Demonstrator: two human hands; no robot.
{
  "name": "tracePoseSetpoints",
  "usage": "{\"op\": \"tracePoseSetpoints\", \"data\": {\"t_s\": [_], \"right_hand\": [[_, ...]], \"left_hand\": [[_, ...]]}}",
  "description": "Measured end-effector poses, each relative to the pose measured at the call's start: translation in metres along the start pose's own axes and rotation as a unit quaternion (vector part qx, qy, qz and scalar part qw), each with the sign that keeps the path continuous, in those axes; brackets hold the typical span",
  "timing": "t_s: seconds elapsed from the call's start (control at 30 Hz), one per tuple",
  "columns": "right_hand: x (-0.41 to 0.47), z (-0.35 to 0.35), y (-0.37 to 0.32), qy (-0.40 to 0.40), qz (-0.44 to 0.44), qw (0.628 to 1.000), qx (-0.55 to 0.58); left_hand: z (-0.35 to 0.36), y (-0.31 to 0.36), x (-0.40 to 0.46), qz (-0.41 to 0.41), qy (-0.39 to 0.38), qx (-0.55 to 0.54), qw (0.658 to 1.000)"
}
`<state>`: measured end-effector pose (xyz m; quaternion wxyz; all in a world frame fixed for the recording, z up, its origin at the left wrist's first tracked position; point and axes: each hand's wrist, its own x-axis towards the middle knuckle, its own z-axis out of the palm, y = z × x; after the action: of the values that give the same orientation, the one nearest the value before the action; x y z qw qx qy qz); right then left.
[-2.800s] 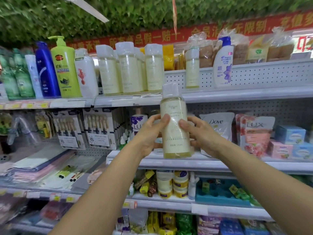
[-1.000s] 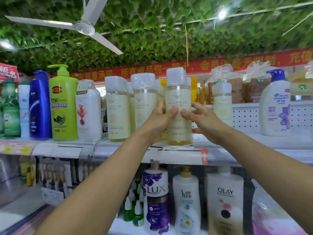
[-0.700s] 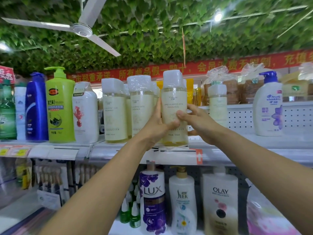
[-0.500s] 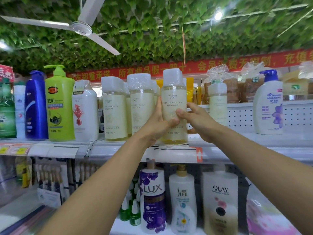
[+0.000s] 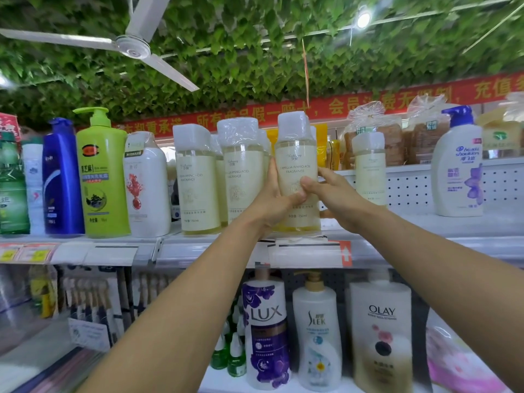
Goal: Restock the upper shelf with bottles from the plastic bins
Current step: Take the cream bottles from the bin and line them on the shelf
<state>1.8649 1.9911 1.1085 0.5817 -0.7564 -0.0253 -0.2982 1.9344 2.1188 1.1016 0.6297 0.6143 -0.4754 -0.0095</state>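
Note:
A pale yellow bottle (image 5: 296, 163) with a cream label and plastic-wrapped white cap stands upright at the front edge of the upper shelf (image 5: 425, 225). My left hand (image 5: 272, 199) grips its left side and my right hand (image 5: 326, 194) its right side. Two matching bottles (image 5: 198, 180) (image 5: 241, 171) stand in a row just to its left, with more behind them. Another matching bottle (image 5: 368, 168) stands further back on the right. No plastic bins are in view.
Left on the upper shelf stand a white bottle (image 5: 147, 188), a green pump bottle (image 5: 102, 177) and a blue bottle (image 5: 61, 180). A white Head & Shoulders bottle (image 5: 459, 171) stands at the right. Below are Lux (image 5: 266, 330), Slek and Olay (image 5: 381, 336) bottles.
Both hands have carried the bottle up from chest height to the upper shelf. Over the last second it has settled lower onto the shelf edge beside the matching bottles.

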Motion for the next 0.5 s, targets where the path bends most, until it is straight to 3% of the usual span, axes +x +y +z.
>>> {"op": "tracePoseSetpoints", "data": {"t_s": [0.5], "right_hand": [[-0.0045,0.0061,0.0002,0.014,0.029,0.999,-0.029]], "left_hand": [[0.0055,-0.0055,0.0003,-0.028,0.034,0.023,0.999]]}}
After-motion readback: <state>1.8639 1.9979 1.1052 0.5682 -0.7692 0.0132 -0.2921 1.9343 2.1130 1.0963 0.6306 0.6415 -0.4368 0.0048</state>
